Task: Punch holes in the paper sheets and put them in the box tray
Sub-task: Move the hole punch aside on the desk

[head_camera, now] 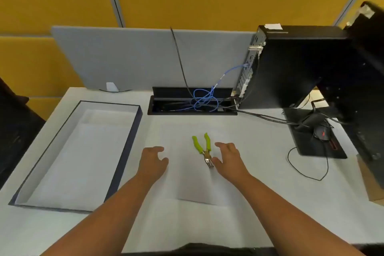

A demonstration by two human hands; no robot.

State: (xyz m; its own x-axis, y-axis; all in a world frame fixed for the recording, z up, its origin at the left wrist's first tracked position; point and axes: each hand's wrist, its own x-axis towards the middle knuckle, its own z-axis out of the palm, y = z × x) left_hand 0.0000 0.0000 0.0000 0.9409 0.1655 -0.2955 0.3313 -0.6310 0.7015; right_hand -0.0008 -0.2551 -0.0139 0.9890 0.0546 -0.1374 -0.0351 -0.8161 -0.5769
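Note:
White paper sheets [187,185] lie flat on the desk in front of me. A hole punch plier [204,148] with lime-green handles and a metal head rests on top of them, head pointing toward me. My right hand [227,159] hovers just right of the punch, fingers spread, thumb close to its metal head. My left hand [152,161] sits over the left part of the sheets, fingers curled and apart, holding nothing. The dark-rimmed box tray [133,131] lies at the left with a white sheet inside.
A black cable well [192,108] with blue wires opens at the back middle. A black computer tower [291,68] stands at the back right, beside a mouse [321,133] on a black pad with trailing cables. A grey divider panel [135,56] backs the desk.

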